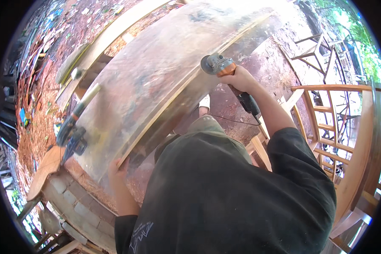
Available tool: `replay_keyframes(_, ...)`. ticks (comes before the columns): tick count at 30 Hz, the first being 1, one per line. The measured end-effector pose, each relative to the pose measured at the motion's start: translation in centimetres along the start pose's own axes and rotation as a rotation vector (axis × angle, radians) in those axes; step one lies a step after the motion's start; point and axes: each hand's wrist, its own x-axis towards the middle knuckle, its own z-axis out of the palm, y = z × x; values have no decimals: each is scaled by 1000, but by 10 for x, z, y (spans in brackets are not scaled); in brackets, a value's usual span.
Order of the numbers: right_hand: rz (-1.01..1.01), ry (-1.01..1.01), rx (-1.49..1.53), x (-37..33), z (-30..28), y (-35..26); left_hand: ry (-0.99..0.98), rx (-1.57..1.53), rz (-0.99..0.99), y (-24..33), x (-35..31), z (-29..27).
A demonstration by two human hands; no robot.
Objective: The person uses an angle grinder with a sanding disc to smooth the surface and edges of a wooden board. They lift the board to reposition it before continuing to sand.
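Observation:
My right hand [243, 80] is wrapped round the body of an angle grinder [225, 67] with a grey head and an orange and dark body. Its round disc [206, 64] is at the edge of a long, narrow wooden strip [167, 105]; whether it touches the wood cannot be made out. That strip runs diagonally along the near side of a dusty work table [144, 72]. At its near left end, my left hand [117, 166] grips the wood with the thumb on top. The fingers beneath are partly hidden.
A blue and black power tool [75, 139] lies at the table's left end. Wooden chair-like frames [326, 127] stand close on my right. The grinder's cord [237, 121] hangs past my legs. Long boards [114, 31] lie beyond the table, and wood shavings [38, 142] cover the ground at left.

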Motion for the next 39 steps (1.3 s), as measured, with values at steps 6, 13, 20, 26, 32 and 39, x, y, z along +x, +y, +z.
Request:
replay_keyframes(6,9,34,-22,49,-78,22,121,-31,71,9,5,-20)
replay_keyframes(13,60,58,24,100,-166,51,450,2051,667,-5,-44,52)
replay_keyframes(20,71,95,26,164,-243,77,421,1131,1035,-24,16,-25)
replay_keyframes(26,189,187,-56,217,-319,119,447,314,558,-13,4,12)
replay_keyframes(32,46,182,159,270,-379,134,408,1995,1187,-5,-46,9)
replay_keyframes(39,252,251,192,317,-465,169,697,1156,335,-32,-96,145)
